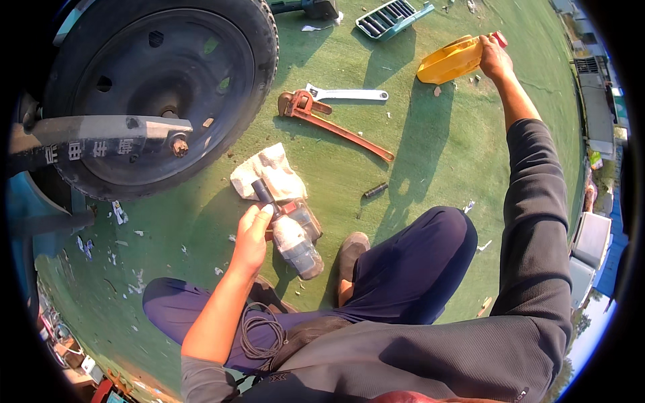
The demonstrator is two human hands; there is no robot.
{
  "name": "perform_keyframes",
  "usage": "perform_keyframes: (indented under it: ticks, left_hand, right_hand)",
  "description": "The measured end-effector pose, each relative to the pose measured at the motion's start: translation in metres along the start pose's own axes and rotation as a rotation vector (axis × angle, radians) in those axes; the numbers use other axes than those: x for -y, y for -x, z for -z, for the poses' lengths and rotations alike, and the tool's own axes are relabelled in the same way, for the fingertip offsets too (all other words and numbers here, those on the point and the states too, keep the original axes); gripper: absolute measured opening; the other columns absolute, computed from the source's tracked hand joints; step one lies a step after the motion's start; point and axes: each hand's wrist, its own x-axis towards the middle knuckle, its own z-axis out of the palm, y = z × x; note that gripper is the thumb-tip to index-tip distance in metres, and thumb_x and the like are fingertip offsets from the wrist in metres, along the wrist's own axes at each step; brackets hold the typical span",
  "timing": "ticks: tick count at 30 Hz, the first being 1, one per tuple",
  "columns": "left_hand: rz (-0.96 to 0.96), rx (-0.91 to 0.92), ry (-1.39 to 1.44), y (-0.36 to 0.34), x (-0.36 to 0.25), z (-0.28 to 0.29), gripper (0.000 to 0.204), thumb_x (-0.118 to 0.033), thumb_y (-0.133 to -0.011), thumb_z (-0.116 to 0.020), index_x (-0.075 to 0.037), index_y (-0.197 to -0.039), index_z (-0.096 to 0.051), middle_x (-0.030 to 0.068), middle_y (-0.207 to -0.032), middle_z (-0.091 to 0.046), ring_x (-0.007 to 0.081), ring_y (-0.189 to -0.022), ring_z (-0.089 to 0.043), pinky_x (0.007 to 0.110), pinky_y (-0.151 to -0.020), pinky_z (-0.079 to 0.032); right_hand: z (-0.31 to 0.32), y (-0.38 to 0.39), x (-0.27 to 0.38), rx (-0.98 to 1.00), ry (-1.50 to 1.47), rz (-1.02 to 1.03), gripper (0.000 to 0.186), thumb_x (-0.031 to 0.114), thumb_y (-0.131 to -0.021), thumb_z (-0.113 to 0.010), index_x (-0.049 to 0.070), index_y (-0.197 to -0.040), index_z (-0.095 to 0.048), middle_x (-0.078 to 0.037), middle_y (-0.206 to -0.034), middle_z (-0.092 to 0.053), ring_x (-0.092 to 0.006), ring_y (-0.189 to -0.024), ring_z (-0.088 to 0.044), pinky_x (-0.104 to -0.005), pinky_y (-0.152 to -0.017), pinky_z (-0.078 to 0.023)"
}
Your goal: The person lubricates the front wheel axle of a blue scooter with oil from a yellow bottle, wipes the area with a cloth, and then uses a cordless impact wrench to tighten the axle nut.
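My right hand (496, 59), stretched far out to the right, is closed on the neck end of a yellow plastic jug (451, 60) with a red cap. The jug is tilted, its body pointing left. Down in front of me my left hand (251, 234) grips the nose of a cordless impact wrench (295, 245), near its black socket (263, 191). Part of the wrench's handle is hidden. Just beyond the socket lies a crumpled white cloth (270, 172). A second dark socket (375, 191) rests on the green ground to the right.
A large wheel with a black tyre (262, 74) and a metal bar (101, 134) across it fill the upper left. An orange pipe wrench (342, 129) and a silver adjustable wrench (353, 95) lie mid-scene. Behind them is a teal socket case (390, 19). Paper scraps litter the ground.
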Motion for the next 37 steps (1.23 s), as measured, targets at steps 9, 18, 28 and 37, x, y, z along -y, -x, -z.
perform_keyframes:
  ticks: [9, 18, 28, 37]
  left_hand:
    - [-0.296, -0.445, 0.026, 0.006, -0.013, 0.007, 0.039, -0.039, -0.108, -0.049, -0.007, -0.128, -0.058, 0.0016, -0.104, -0.061, 0.0092, -0.089, -0.057, 0.026, -0.074, -0.048]
    - [-0.933, -0.174, -0.379, 0.000, -0.083, -0.007, 0.041, -0.008, -0.089, -0.072, 0.000, -0.127, -0.060, 0.0076, -0.110, -0.063, 0.0166, -0.100, -0.062, 0.030, -0.088, -0.050]
    - [-1.192, -0.234, -0.681, 0.001, -0.121, 0.004, 0.069, -0.004, -0.074, -0.084, 0.000, -0.137, -0.057, 0.0191, -0.132, -0.062, 0.0377, -0.124, -0.059, 0.044, -0.109, -0.047]
    - [-1.085, -0.191, -0.789, -0.046, -0.112, 0.009, 0.059, 0.000, -0.078, -0.078, -0.006, -0.134, -0.061, 0.0171, -0.112, -0.066, 0.0374, -0.108, -0.062, 0.045, -0.096, -0.050]
  right_hand:
    - [0.082, 0.032, 0.039, 0.095, 0.154, 0.390, 0.040, 0.003, -0.086, -0.065, 0.015, -0.124, -0.059, -0.009, -0.115, -0.066, -0.0358, -0.098, -0.071, -0.0468, -0.081, -0.055]
    - [0.238, 0.128, 0.176, 0.048, -0.213, 0.609, 0.049, 0.013, -0.084, -0.077, 0.014, -0.132, -0.066, -0.012, -0.107, -0.068, -0.0370, -0.093, -0.069, -0.0464, -0.082, -0.055]
    - [0.259, 0.187, 0.353, 0.094, -0.421, 0.841, 0.045, 0.020, -0.083, -0.079, 0.018, -0.127, -0.070, -0.010, -0.102, -0.070, -0.0339, -0.089, -0.072, -0.0454, -0.075, -0.056]
    - [0.212, 0.209, 0.356, 0.047, -0.697, 0.689, 0.051, 0.023, -0.083, -0.080, 0.018, -0.132, -0.067, -0.005, -0.118, -0.070, -0.0281, -0.102, -0.072, -0.0533, -0.084, -0.051]
